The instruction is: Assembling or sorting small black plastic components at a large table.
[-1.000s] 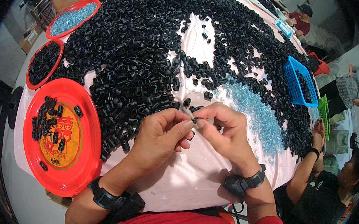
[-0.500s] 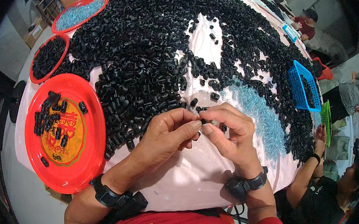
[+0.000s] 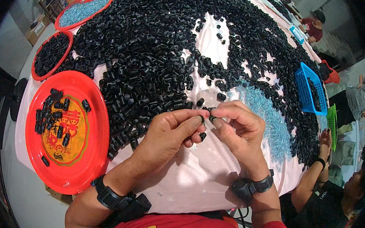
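My left hand (image 3: 173,131) pinches a small black plastic piece (image 3: 201,119) between thumb and forefinger. Another black piece (image 3: 202,135) shows below, by its curled fingers. Facing it, my right hand (image 3: 241,130) pinches a small black part (image 3: 211,117) at its fingertips, close to the left thumb. The fingers hide most of both parts. Just beyond the fingertips, a few loose black pieces (image 3: 221,96) lie on the pale pink cloth (image 3: 188,174). A large heap of short black tubular pieces (image 3: 144,74) spreads ahead.
At the left, a red tray (image 3: 95,156) holds some black pieces. Behind it stand a red dish of thin black parts (image 3: 51,55) and another of clear bluish pieces (image 3: 84,12). More clear pieces (image 3: 263,120) lie right of my hands. A blue basket (image 3: 309,90) and a co-worker's hand (image 3: 325,138) are farther right.
My hands have drawn slightly apart at the fingertips, the right one shifting a little to the right. The black parts between the fingers show more now.
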The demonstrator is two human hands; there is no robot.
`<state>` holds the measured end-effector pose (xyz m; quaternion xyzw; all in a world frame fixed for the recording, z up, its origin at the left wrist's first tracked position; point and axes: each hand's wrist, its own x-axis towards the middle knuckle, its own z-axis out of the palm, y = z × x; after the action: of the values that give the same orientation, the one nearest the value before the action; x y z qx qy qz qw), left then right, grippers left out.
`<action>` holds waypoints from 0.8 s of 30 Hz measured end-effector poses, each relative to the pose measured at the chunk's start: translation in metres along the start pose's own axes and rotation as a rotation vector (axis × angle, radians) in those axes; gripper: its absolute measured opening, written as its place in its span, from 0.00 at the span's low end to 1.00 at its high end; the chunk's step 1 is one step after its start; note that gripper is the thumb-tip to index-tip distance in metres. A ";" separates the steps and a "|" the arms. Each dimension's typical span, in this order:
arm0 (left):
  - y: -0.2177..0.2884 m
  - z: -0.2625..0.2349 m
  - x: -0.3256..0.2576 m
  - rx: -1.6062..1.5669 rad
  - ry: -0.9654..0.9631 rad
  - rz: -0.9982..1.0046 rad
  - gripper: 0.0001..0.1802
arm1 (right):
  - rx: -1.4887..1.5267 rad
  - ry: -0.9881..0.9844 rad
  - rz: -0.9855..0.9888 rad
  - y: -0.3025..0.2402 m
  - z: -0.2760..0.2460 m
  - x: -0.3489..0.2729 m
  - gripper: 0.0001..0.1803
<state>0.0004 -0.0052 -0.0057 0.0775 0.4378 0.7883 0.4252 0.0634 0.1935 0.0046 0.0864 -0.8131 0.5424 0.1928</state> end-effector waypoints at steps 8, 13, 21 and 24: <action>-0.005 0.005 0.000 0.076 0.017 0.065 0.16 | -0.006 -0.019 0.049 -0.002 0.003 -0.001 0.13; -0.004 0.004 -0.001 0.160 0.052 0.088 0.13 | -0.034 -0.037 0.038 -0.002 0.001 -0.002 0.12; -0.005 0.005 -0.002 0.255 0.075 0.100 0.12 | -0.067 -0.051 0.026 -0.002 0.002 -0.002 0.11; -0.008 0.004 -0.004 0.279 0.085 0.127 0.13 | -0.010 -0.035 0.109 0.000 0.003 -0.006 0.09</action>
<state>0.0100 -0.0033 -0.0085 0.1300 0.5549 0.7476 0.3410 0.0680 0.1900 0.0015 0.0505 -0.8224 0.5466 0.1495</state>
